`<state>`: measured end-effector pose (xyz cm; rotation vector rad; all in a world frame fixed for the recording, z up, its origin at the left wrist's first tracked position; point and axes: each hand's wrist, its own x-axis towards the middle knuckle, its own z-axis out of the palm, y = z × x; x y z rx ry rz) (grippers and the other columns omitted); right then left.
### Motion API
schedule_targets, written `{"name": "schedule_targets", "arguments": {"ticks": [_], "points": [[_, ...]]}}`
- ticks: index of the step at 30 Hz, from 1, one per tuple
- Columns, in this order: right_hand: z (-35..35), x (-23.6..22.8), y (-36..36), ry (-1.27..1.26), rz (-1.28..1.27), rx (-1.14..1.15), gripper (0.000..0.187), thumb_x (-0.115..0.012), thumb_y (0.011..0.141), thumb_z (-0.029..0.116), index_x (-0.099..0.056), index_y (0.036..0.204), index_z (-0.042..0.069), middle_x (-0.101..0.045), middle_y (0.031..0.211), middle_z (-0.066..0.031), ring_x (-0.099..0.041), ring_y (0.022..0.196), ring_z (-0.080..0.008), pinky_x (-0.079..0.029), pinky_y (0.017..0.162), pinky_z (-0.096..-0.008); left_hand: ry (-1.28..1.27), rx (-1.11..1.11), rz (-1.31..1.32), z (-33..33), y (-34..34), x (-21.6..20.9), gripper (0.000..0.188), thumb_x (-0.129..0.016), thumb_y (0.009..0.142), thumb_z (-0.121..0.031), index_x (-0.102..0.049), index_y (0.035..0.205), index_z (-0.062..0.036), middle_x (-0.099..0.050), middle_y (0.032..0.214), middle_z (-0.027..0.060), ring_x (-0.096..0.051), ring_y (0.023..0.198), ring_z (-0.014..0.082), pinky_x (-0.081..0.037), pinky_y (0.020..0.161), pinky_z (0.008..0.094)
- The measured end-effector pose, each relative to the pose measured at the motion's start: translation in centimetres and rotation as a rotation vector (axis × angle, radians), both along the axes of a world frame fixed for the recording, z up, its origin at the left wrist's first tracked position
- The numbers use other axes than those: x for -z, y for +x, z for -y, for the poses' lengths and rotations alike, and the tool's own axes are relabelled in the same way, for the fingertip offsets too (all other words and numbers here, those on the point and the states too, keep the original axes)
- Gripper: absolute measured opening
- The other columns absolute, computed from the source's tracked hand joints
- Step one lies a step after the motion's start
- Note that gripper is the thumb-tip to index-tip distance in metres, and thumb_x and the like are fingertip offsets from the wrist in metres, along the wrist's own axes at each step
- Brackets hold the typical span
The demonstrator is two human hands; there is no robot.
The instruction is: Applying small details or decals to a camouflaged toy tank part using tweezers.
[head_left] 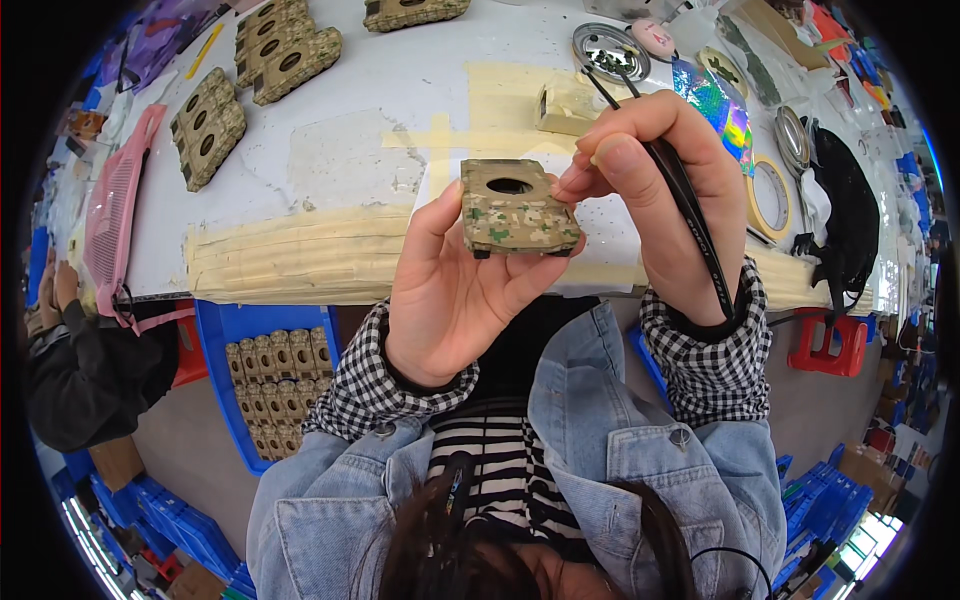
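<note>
Left hand (450, 285) with camouflage block (520, 222); right hand (690, 180) with black tweezers (688, 200)

Left hand: fingers curled beneath the block, thumb on its near-left side, gripping it. Right hand: closed round the tweezers, prongs pointing away, thumb and forefinger tips at the block's right edge; whether they pinch a small piece cannot be told.

Just beyond the right hand, partly hidden by it: one cream box (568, 108). Beyond that, one round metal dish (610, 52) holding small dark bits. Right of the right hand: one iridescent sheet (738, 135), one tape roll (768, 200), one crumpled black cloth item (848, 215).

Left of and beyond the left hand: further camouflage blocks (207, 130), grouped in rows; farther left, one pink mesh item (118, 200). Below left of the left hand: one blue tray (222, 375) with more of the same.

Block: flat-topped, rounded corners, dark oval opening, mottled tan, brown and green. Tweezers: slim, smooth, tapering.

Under both hands: white table (330, 165), scuffed, near edge bound in layered cream tape (300, 255). Outlying: red stool (828, 345) at right, dark-sleeved person (95, 375) at far left, blue crates (170, 520) on the floor behind.
</note>
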<state>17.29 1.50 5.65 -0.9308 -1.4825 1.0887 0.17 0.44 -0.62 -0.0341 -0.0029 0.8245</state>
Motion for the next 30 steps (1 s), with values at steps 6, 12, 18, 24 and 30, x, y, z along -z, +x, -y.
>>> {"name": "schedule_targets", "arguments": {"ticks": [6, 12, 18, 24, 30], "points": [[-0.2, -0.1, 0.1, -0.064, -0.028, -0.019, 0.018, -0.051, 0.091, 0.018, -0.052, 0.089, 0.001, -0.057, 0.079, -0.0069, -0.06, 0.073, -0.0136, -0.051, 0.07, -0.0271, 0.002, -0.003, -0.001, 0.0, 0.0, -0.1, 0.058, -0.036, 0.093, -0.04, -0.029, 0.131, 0.0043, -0.038, 0.128, 0.0277, -0.046, 0.114, 0.0386, -0.047, 0.094, 0.0407], [-0.3, -0.1, 0.0, -0.122, -0.106, 0.011, 0.02, -0.048, 0.092, 0.022, -0.051, 0.09, 0.003, -0.055, 0.082, -0.0062, -0.059, 0.077, -0.0148, -0.05, 0.07, -0.0281, 0.014, -0.004, 0.001, -0.1, 0.0, -0.1, 0.059, -0.035, 0.093, -0.039, -0.028, 0.131, 0.0044, -0.037, 0.128, 0.0277, -0.046, 0.114, 0.0386, -0.047, 0.094, 0.0401], [-0.2, 0.0, -0.2, -0.148, -0.117, 0.009, 0.02, -0.047, 0.093, 0.022, -0.051, 0.091, 0.002, -0.055, 0.083, -0.0067, -0.059, 0.078, -0.0159, -0.05, 0.072, -0.0291, 0.024, -0.001, 0.013, 0.0, -0.1, 0.1, 0.06, -0.035, 0.093, -0.039, -0.025, 0.132, 0.0055, -0.035, 0.13, 0.0278, -0.045, 0.115, 0.0381, -0.046, 0.094, 0.0401], [-2.2, 0.3, 2.2, 0.29, 0.172, 0.357, 0.016, -0.052, 0.091, 0.014, -0.056, 0.091, -0.001, -0.06, 0.078, -0.0047, -0.058, 0.076, -0.0113, -0.047, 0.073, -0.0236, 0.009, -0.007, -0.042, 0.0, -0.2, -0.5, 0.057, -0.033, 0.094, -0.037, -0.025, 0.132, 0.0045, -0.039, 0.128, 0.0254, -0.047, 0.114, 0.0379, -0.048, 0.093, 0.0397], [-4.4, 1.5, 2.8, 0.485, 0.647, 0.581, 0.012, -0.06, 0.085, 0.011, -0.058, 0.088, -0.001, -0.061, 0.076, -0.0043, -0.055, 0.069, -0.0101, -0.043, 0.065, -0.0215, -0.016, 0.007, -0.026, -0.1, -0.1, -0.4, 0.055, -0.033, 0.094, -0.036, -0.027, 0.133, 0.0032, -0.041, 0.127, 0.0251, -0.047, 0.114, 0.0386, -0.048, 0.092, 0.0401]]}}
